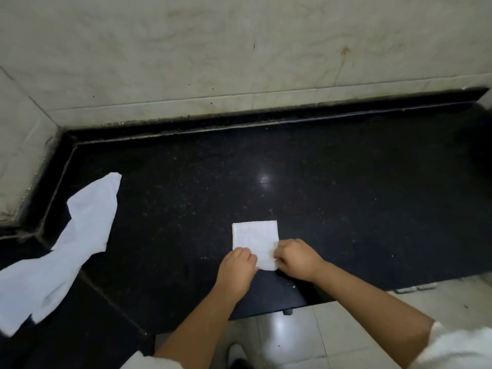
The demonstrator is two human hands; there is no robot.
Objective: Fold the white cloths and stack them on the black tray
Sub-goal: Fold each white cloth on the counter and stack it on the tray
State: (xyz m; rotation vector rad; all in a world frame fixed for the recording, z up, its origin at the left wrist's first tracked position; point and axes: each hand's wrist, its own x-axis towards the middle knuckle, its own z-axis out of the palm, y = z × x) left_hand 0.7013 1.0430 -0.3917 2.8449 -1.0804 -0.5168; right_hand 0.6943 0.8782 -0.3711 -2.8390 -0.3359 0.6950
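Two bare forearms with white sleeves (458,347) reach from the lower edge over the tiled floor (340,328) to the black worktop (346,195). The left hand (238,267) and right hand (298,259) both have their grip pinched on the near edge of the folded cloth (254,238), a small white rectangle lying flat near the worktop's front edge. Well to the left of the folded cloth, a loose cloth (66,249) lies rumpled. Beyond the folded cloth, a pale wall (239,49) rises behind the worktop.
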